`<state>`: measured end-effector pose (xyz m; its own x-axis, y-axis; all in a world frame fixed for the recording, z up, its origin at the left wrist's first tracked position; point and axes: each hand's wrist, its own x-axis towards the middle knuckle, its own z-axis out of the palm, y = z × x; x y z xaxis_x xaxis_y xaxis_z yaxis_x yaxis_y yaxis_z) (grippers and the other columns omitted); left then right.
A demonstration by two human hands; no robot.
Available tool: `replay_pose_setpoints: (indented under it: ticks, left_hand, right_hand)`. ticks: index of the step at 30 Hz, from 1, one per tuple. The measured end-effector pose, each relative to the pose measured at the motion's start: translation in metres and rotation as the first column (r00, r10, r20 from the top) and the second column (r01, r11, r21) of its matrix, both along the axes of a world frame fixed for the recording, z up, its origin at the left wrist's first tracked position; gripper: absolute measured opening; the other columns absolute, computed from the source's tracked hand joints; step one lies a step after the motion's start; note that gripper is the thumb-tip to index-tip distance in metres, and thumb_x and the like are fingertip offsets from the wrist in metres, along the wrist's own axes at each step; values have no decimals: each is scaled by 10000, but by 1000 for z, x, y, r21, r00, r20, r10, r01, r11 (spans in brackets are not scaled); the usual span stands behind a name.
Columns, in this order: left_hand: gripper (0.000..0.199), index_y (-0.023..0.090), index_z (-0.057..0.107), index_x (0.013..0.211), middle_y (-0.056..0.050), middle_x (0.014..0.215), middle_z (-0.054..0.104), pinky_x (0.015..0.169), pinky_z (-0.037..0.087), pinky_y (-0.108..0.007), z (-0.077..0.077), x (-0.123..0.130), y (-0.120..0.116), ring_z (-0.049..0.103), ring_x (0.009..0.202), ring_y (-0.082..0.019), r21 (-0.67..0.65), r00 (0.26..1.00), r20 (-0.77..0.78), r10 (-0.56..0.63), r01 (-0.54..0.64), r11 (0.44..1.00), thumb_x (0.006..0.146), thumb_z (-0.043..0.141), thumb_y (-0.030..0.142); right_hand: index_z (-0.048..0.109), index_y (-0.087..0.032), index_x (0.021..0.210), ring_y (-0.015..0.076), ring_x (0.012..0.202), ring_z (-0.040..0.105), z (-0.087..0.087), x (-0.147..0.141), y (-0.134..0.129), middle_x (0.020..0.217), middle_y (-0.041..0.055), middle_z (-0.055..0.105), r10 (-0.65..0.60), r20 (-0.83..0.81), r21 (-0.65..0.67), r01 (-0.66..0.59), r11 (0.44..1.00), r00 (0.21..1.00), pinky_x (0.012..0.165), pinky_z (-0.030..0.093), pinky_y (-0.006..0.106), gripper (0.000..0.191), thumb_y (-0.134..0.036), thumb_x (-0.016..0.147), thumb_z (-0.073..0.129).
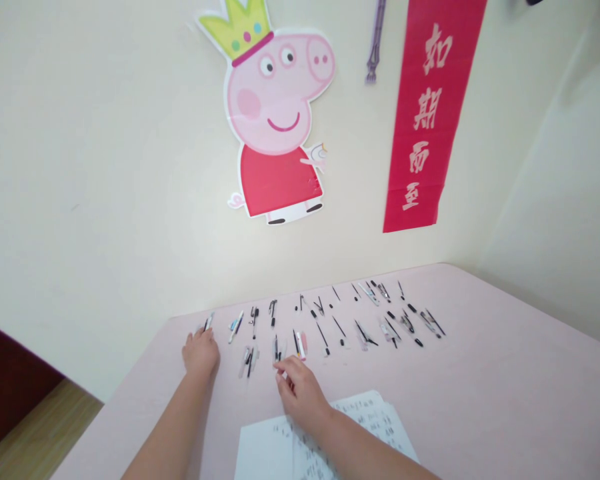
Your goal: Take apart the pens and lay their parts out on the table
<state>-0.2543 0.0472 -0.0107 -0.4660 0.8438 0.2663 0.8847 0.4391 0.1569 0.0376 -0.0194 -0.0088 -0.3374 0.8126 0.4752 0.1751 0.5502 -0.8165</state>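
Rows of pens and pen parts lie on the pink table. At the far left, my left hand (pixel 201 350) has its fingertips at a pen (pixel 209 321) near the back edge; whether they grip it is too small to tell. My right hand (pixel 300 390) is half curled, thumb and fingers close together, just below a dark pen with clear parts (pixel 277 348). What those fingers hold, if anything, is hidden. A white and blue pen (pixel 237 327) lies right of my left hand. A black pen with clear parts (pixel 249 362) lies between my hands.
Papers with handwriting (pixel 375 420) lie partly under my right forearm on the pink table (pixel 480 373). More disassembled pens (pixel 407 323) lie toward the right. On the wall behind are a cartoon pig cutout (pixel 280 127) and a red banner (pixel 430 113).
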Motion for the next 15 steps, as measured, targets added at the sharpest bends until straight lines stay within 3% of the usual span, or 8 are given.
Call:
replay_pose_setpoints:
  ticks: [4, 7, 13, 15]
  left_hand:
    - [444, 174, 500, 1239, -148, 1379, 383, 936, 332, -523, -1, -8, 5, 309, 1259, -369, -67, 995, -9, 97, -98, 993, 845, 309, 246]
    - [465, 192, 468, 1275, -166, 1372, 382, 924, 351, -521, 0, -16, 13, 354, 1238, -367, -119, 992, 3, 129, -128, 985, 853, 308, 303]
    - [463, 151, 472, 1277, -149, 1317, 465, 993, 340, -355, 2, -31, 26, 400, 1242, -241, -181, 998, 8, 62, -60, 982, 862, 307, 270]
    - [464, 143, 470, 1278, -154, 1328, 454, 1006, 324, -358, 1, -31, 25, 399, 1243, -233, -176, 999, -2, 50, -50, 983, 866, 296, 268]
  right_hand:
    - [602, -166, 1013, 115, 656, 520, -1, 0, 0, 864, 43, 561, 0, 11, -21, 0, 1000, 1000, 671, 440, 251, 247, -130, 813, 462]
    - [603, -168, 1013, 117, 665, 517, 0, 0, 0, 871, 46, 563, -2, 13, -32, 2, 999, 1000, 682, 439, 255, 246, -132, 818, 457]
    - [601, -177, 1015, 117, 656, 516, 1, 0, 0, 875, 44, 565, -3, 10, -48, 3, 999, 1000, 676, 437, 257, 250, -129, 811, 465]
    - [601, -179, 1016, 117, 655, 516, 2, 0, 0, 878, 44, 565, -3, 9, -50, 3, 999, 1000, 672, 437, 256, 249, -129, 812, 467]
